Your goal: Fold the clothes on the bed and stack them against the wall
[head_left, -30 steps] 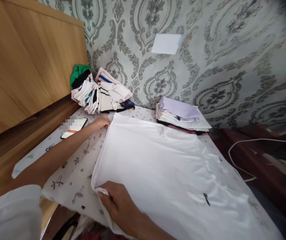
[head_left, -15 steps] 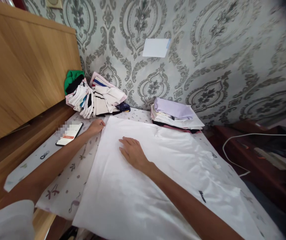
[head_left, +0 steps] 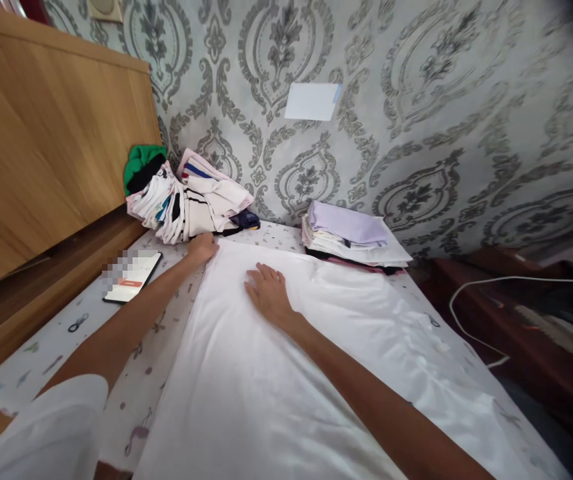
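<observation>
the left hand (head_left: pixel 203 249) apparently pinched the white cloth (head_left: pixel 231 380) by its corner; the right hand (head_left: pixel 272 299) rested on it, fingers spread.

White cloth garment (head_left: pixel 236 380) spread out beneath a splayed bare right hand (head_left: pixel 269 293)
Bare left hand (head_left: pixel 203 249) curls at its far-left corner; a lilac-topped stack of folded clothes (head_left: pixel 349 225) lies beyond.

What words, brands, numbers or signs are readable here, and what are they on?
None can be read clearly.
Phone screen: marks too small and blurred, partly pixelated.
White cloth: no readable lettering.
Pale sheet on the wall: no writing visible.
</observation>
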Available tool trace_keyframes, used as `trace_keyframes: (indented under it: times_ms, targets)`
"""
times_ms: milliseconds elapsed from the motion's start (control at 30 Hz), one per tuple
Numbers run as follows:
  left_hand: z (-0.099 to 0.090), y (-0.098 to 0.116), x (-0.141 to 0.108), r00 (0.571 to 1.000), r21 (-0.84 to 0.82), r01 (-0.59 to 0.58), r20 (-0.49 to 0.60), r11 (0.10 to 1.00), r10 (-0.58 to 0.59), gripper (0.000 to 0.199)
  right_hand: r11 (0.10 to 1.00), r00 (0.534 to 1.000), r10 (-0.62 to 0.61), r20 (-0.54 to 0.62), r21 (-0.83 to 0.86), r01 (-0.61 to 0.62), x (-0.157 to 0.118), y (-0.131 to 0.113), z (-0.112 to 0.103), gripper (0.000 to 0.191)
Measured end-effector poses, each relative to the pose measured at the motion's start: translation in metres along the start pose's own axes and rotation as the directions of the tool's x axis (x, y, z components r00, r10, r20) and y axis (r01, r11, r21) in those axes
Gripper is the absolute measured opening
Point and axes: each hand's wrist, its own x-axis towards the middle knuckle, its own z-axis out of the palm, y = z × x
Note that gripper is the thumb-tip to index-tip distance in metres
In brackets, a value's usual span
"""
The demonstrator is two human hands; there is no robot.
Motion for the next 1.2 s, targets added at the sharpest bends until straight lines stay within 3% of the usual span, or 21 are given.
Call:
trace_keyframes:
  times_ms: [100, 200, 433, 600, 767, 1000, 1200]
  targets:
    - [0.004, 0.005, 0.007, 1.000, 0.000, -0.003, 0.002, 1.000, 0.003, 0.021, 1.000, 1.000, -0.009, 0.027, 0.007, 0.008, 0.020, 0.004, 0.003, 0.043]
    - [0.007, 0.008, 0.013, 0.999, -0.037, -0.031, 0.022, 0.999, 0.032, 0.023, 0.992, 0.991, 0.128, 0.023, -0.013, -0.128, 0.031, 0.012, 0.008, 0.044]
    - [0.009, 0.018, 0.020, 0.988, -0.290, -0.080, 0.102, 0.954, 0.114, 0.014, 0.983, 0.984, 0.179, 0.015, -0.041, -0.178, 0.035, 0.021, 0.016, 0.049]
    - [0.011, 0.023, 0.017, 0.982, -0.583, -0.060, 0.111, 0.810, 0.153, 0.015, 0.985, 0.986, 0.165, -0.001, -0.043, -0.165, 0.035, 0.022, 0.018, 0.049]
    - [0.015, 0.021, 0.014, 0.989, -0.774, 0.000, 0.095, 0.633, 0.117, 0.026, 0.986, 0.987, 0.162, -0.004, -0.047, -0.162, 0.034, 0.022, 0.016, 0.048]
    - [0.023, 0.014, 0.014, 0.993, -0.901, 0.054, 0.094, 0.431, 0.072, 0.034, 0.984, 0.986, 0.169, 0.006, -0.064, -0.168, 0.034, 0.022, 0.018, 0.048]
    - [0.023, 0.003, 0.015, 0.992, -0.921, 0.096, 0.119, 0.376, 0.037, 0.030, 0.984, 0.986, 0.167, 0.010, -0.066, -0.166, 0.034, 0.022, 0.016, 0.048]
